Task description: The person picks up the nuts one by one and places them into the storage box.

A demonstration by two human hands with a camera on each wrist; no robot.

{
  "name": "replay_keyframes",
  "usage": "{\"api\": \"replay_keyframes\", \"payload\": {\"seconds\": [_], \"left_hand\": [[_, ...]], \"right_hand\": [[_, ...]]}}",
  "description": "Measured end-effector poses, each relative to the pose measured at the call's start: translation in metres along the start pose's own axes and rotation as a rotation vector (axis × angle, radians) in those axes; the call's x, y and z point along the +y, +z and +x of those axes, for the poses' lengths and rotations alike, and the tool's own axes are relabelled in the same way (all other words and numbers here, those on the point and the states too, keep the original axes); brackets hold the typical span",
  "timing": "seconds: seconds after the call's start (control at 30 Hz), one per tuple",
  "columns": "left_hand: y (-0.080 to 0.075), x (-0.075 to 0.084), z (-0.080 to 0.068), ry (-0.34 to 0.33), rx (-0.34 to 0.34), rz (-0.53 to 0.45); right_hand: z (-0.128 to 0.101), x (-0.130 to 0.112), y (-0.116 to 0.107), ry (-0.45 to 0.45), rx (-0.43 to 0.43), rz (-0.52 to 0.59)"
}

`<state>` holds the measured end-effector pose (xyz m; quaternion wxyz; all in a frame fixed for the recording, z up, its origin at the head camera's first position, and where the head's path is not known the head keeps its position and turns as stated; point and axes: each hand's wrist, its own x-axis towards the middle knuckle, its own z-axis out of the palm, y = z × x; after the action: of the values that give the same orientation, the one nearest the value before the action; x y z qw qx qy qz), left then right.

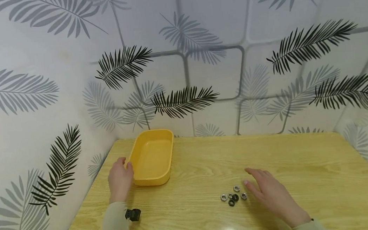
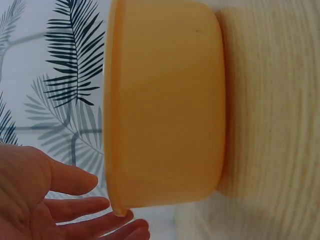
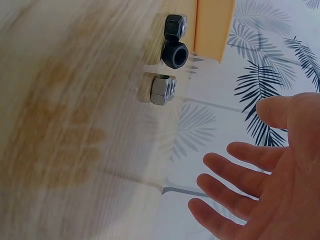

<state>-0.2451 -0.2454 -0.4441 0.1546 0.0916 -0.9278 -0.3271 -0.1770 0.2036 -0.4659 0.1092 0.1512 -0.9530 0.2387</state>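
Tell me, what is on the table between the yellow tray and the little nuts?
Nothing: in the head view only bare wooden table lies between the yellow tray and the nuts.

No writing, label, brand or number can be read anywhere — the wall shows only printed leaves.

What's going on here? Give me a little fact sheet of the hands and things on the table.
Surface: light wooden table
Container: yellow oblong plastic tray, inside looks empty
Small parts: cluster of silver and black metal nuts
Left hand: open, beside the tray's near left end
Right hand: open, fingers spread, just right of the nuts
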Motion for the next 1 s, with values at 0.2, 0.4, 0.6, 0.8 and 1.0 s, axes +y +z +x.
{"api": "replay_keyframes", "payload": {"seconds": [0.2, 0.4, 0.6, 0.8, 1.0], "left_hand": [[0.001, -0.015, -0.003, -0.038, -0.059, -0.071], [0.003, -0.023, -0.005, -0.049, -0.056, -0.096], [0.006, -0.026, -0.005, -0.103, -0.053, -0.228], [0.008, -0.025, -0.005, -0.169, -0.060, -0.383], [0.008, -0.024, -0.006, -0.191, -0.063, -0.386]], "right_hand": [[-0.001, 0.000, 0.001, 0.018, -0.010, -0.003], [-0.003, -0.001, 0.002, 0.033, -0.012, -0.001], [-0.006, 0.000, 0.003, 0.028, 0.001, 0.000], [-0.009, 0.002, 0.002, 0.033, -0.003, 0.014], [-0.011, 0.005, 0.002, 0.049, -0.017, 0.023]]}}
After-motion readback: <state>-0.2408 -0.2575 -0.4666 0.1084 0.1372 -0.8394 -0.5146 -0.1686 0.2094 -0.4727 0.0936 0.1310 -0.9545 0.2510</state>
